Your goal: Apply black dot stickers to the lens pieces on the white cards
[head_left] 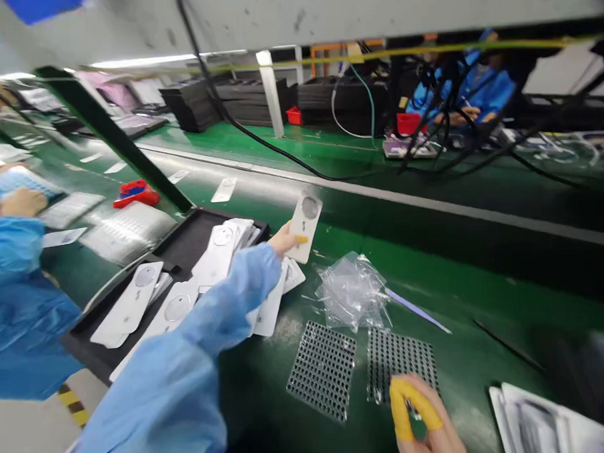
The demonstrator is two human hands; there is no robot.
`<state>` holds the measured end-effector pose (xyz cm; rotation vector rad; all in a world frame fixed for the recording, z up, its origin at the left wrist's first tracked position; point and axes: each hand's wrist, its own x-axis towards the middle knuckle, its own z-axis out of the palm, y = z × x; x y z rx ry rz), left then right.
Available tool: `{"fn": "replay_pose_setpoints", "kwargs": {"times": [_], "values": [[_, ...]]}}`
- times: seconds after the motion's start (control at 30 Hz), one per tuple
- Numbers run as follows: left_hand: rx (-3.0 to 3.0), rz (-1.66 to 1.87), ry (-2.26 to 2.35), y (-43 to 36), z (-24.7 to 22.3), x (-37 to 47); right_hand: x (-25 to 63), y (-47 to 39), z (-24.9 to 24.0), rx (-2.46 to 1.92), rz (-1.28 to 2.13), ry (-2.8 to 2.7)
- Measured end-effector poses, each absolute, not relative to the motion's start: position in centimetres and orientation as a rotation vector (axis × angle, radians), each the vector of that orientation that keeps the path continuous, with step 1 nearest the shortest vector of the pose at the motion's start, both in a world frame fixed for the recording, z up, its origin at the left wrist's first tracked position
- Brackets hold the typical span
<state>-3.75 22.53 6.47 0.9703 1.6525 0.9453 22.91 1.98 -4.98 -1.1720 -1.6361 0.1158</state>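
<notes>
One white panel (306, 219) in left fingers (301, 239), right fingers (401, 412) narrowly pinched near two dotted sheets (401, 354).

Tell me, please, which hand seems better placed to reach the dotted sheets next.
The right hand, I would judge: its yellow-covered fingers appear over the near edge of one dotted sheet, whereas the left hand is farther off and holds a white panel.

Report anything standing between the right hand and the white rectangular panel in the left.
Nothing upright is visible between the right hand and the white rectangular panel. A flat sheet of black dots and loose clear plastic film lie on the green tabletop between them, seemingly low enough to pass over.
</notes>
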Motion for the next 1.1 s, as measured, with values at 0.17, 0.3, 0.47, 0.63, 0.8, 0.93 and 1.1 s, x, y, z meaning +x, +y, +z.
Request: {"fn": "replay_pose_setpoints", "kwargs": {"times": [0.17,0.3,0.47,0.63,0.8,0.93,1.1], "values": [[0.688,0.859,1.196,6.7,3.9,1.8,21.6,2.8,-0.2,-1.149,-0.015,-1.604],[0.420,0.796,1.040,-0.1,4.2,5.0,20.6,2.6,1.4,-1.150,0.035,-1.716],[0.320,0.794,1.023,-1.2,4.3,6.5,20.8,1.3,2.1,-1.129,0.087,-1.798],[0.454,0.925,1.136,-1.8,2.8,6.9,21.3,0.8,3.0,-1.141,0.113,-1.898],[0.485,0.999,1.109,-1.7,3.1,7.2,21.3,0.7,3.1,-1.113,0.145,-1.954],[0.509,1.055,1.115,-1.6,3.5,7.3,21.0,0.8,3.1,-1.117,0.124,-1.943],[0.608,1.011,1.188,-2.0,3.3,7.1,21.0,1.0,3.2,-1.138,0.141,-1.960]]}}
